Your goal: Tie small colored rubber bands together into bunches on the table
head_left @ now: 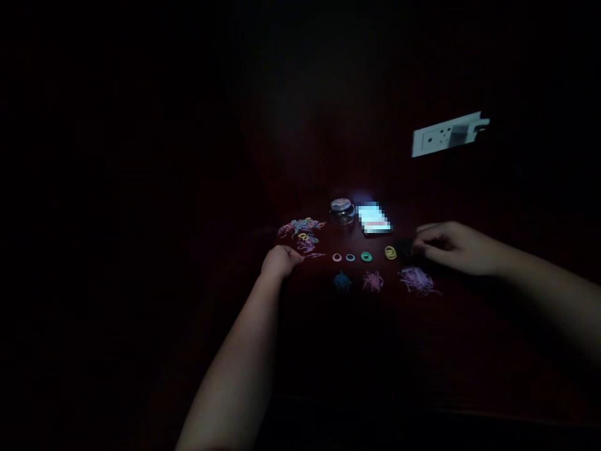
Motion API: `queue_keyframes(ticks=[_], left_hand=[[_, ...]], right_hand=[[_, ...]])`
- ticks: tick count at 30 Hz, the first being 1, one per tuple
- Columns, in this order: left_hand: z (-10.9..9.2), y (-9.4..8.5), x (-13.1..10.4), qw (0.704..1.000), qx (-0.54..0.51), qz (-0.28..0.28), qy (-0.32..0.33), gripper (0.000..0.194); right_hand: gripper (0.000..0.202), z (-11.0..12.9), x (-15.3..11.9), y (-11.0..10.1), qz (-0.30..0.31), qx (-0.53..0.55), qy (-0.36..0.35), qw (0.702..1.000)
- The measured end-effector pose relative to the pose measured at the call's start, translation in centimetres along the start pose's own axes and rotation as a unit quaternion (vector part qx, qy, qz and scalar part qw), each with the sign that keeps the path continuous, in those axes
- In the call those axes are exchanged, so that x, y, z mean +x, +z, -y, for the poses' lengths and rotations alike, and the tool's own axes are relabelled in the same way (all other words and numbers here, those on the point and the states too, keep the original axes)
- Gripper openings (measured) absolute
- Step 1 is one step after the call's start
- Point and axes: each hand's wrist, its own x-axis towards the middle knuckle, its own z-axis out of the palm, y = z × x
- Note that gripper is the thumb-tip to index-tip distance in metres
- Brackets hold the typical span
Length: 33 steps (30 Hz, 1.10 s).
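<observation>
My left hand (pixel 280 261) rests at the left of the dark table, fingers pressed together beside the lower end of a mixed pile of small rubber bands (pixel 303 227). Whatever its fingertips hold is too small to make out. On the right, my right hand (pixel 453 246) hovers low with thumb and fingers curled into a pinch; its contents are hidden in shadow. Between them lie a pink ring (pixel 337 257), a blue ring (pixel 350 257), a green ring (pixel 366 257) and yellow bands (pixel 390 253). Nearer me are dark blue bands (pixel 342 282), pink bands (pixel 373 282) and purple bands (pixel 417 281).
Behind the rings stands a clear jar with a lid (pixel 342 210). Beside it is a phone (pixel 374 218) with a lit, blurred screen. A white power socket (pixel 446 136) with a plug in it is on the wall at upper right. The surroundings are very dark.
</observation>
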Motion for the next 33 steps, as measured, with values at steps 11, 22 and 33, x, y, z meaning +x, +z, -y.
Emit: queue_keyframes(ticks=[11, 22, 33], left_hand=[[-0.1, 1.3, 0.4, 0.996, -0.029, -0.045, 0.069, 0.024], [0.0, 2.8, 1.2, 0.992, 0.012, -0.059, 0.112, 0.028], [-0.4, 2.2, 0.7, 0.996, 0.015, -0.054, 0.069, 0.013]], right_hand=[[0.032, -0.1, 0.2, 0.6, -0.056, 0.023, -0.006, 0.998], [0.029, -0.3, 0.4, 1.4, -0.092, 0.032, -0.024, 0.995], [0.029, 0.3, 0.4, 1.4, -0.085, 0.033, -0.007, 0.996]])
